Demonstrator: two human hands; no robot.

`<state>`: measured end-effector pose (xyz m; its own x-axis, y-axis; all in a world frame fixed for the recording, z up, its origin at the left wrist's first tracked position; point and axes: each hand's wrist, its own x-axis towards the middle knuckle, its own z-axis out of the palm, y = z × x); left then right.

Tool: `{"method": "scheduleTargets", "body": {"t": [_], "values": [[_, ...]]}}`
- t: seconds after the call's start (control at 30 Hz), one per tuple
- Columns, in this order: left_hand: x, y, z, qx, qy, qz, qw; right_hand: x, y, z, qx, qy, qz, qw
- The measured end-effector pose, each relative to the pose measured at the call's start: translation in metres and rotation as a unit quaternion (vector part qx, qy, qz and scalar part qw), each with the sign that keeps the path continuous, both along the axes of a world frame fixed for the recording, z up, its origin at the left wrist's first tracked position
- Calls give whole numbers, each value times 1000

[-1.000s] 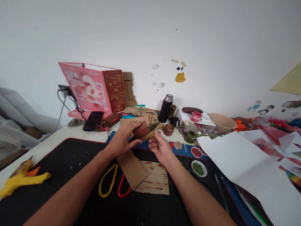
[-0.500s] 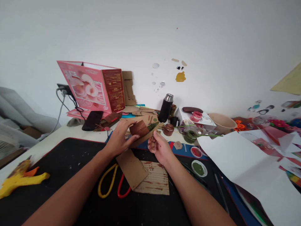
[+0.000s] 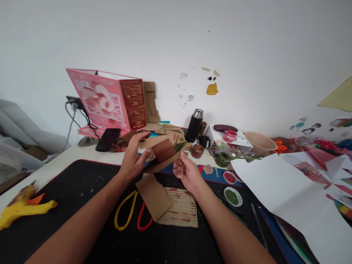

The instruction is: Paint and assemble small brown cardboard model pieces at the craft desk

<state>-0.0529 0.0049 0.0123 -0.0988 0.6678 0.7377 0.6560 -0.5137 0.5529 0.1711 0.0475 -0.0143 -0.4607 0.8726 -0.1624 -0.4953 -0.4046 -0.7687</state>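
My right hand is closed on the edge of a cardboard piece, pinching it between thumb and curled fingers. On that piece lies a brown-painted cardboard shape with a green pointed end. My left hand is just left of the brown shape, its thumb and fingers spread apart with nothing gripped. Below the hands, a plain cardboard piece overlaps a paint-streaked corrugated sheet. Scissors with yellow and red handles lie partly under the cardboard.
A yellow glue gun lies at left on the black mat. Lids of green paint and red paint sit at right, near white paper. Behind stand a black flask, brown paint jar and pink box.
My left hand has let go of the brown shape and moved left, fingers apart. My right hand stays in nearly the same place, still pinching the cardboard.
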Motion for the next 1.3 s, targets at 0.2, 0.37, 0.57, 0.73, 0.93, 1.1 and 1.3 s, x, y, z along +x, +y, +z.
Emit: {"method": "scheduleTargets", "body": {"t": [0.2,0.37,0.57,0.73,0.93,1.1,1.3], "values": [[-10,6,-2,-10,-171,56,984,4,4,2,-53,43,-4,998],[-11,7,-2,-16,-168,57,984,10,5,2,-78,70,5,995],[-7,1,5,-15,-132,10,991,11,6,-3,-50,49,3,998],[0,-1,9,-81,-194,-105,972,7,4,-2,-65,52,1,996],[2,0,9,-179,-246,-308,901,5,0,1,-52,33,14,998],[3,-1,11,-203,-247,-338,885,4,-1,1,-27,-8,6,1000],[4,-1,6,-228,-245,-348,876,2,-3,0,-30,-19,12,999]]}}
